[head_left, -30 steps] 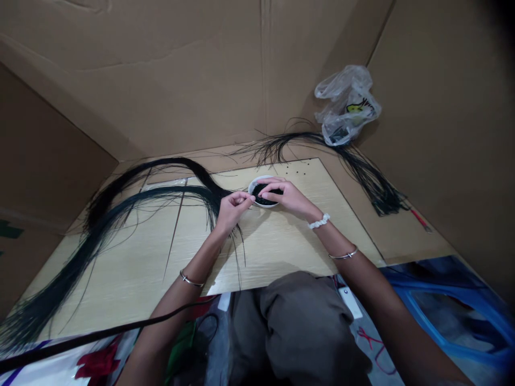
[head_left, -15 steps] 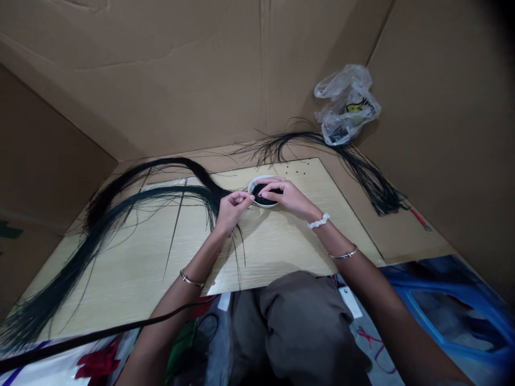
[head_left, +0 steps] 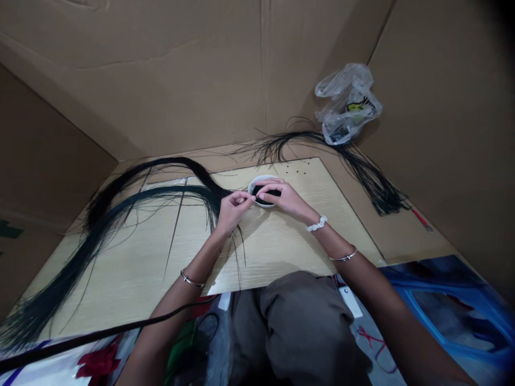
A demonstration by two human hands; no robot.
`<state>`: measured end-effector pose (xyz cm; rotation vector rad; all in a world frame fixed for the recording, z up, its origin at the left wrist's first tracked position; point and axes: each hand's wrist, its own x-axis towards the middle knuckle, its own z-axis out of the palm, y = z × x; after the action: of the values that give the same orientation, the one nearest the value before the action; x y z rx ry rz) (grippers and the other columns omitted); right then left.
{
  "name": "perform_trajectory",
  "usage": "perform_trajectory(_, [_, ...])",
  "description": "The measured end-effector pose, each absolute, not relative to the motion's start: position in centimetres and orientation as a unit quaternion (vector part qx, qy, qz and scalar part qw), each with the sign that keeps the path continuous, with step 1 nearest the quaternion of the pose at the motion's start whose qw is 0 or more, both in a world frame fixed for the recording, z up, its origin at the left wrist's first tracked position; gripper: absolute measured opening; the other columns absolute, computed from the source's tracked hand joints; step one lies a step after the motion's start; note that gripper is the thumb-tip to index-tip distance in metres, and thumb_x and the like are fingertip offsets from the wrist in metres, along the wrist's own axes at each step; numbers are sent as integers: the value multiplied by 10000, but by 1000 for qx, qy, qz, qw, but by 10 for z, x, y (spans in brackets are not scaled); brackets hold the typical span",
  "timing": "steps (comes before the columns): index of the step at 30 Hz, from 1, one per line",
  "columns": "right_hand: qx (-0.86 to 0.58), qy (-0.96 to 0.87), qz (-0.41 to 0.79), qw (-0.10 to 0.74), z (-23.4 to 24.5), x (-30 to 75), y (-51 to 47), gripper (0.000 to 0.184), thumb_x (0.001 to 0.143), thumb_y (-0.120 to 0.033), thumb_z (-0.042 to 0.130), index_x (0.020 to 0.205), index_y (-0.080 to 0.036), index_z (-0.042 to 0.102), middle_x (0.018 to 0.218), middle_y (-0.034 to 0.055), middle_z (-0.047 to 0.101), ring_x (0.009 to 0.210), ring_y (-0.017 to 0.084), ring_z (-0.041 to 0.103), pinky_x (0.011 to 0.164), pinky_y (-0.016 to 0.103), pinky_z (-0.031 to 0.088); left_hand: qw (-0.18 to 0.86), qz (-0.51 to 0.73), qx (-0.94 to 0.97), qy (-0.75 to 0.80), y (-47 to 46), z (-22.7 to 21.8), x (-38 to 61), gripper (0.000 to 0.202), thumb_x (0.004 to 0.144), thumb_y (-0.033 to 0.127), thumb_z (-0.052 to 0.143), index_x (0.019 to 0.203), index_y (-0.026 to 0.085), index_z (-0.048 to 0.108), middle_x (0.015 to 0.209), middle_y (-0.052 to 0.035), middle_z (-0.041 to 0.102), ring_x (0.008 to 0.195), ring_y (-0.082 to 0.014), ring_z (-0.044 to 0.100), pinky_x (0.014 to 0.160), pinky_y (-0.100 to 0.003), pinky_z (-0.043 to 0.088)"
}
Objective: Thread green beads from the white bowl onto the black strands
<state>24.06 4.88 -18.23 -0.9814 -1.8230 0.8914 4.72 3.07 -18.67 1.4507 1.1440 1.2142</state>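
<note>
The white bowl (head_left: 261,177) sits near the far edge of the worktop (head_left: 132,273), about midway along it, and holds a mass of dark beads (head_left: 269,192). The right hand (head_left: 281,198) is the nearer of the two, partly open and arched over the bowl from the right, its fingers (head_left: 267,186) curving down towards the beads; whether they have hold of one, I cannot tell. The left hand (head_left: 234,210) lies just outside the bowl's near left rim, closed to a tight pinch, with its fingertips (head_left: 251,198) almost meeting the right hand's. Whatever lies in that pinch is too fine to make out. A long black hank of strands (head_left: 102,238) starts just beside the left hand and runs across the worktop, its long axis heading towards the near left corner, where it spills over the edge — so the left hand is far closer to it than the right. A second hank (head_left: 362,169) arcs beyond the far right corner, below a clear plastic bag (head_left: 348,104) and a red-handled tool (head_left: 420,220). A white scrunchie (head_left: 316,223) circles the right wrist — thin bangles sit on both forearms.
</note>
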Motion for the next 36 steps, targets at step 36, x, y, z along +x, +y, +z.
perform_trajectory(36, [-412, -752, 285, 429, -184, 242, 50, 86, 889, -272, 679, 846, -229, 740, 1267, 29, 670, 1287, 239, 484, 1150, 469, 303, 528, 479, 549, 435, 38, -194, 43, 265, 794, 406, 650, 881, 161, 702, 754, -13, 597, 483, -70, 322, 448, -231, 209])
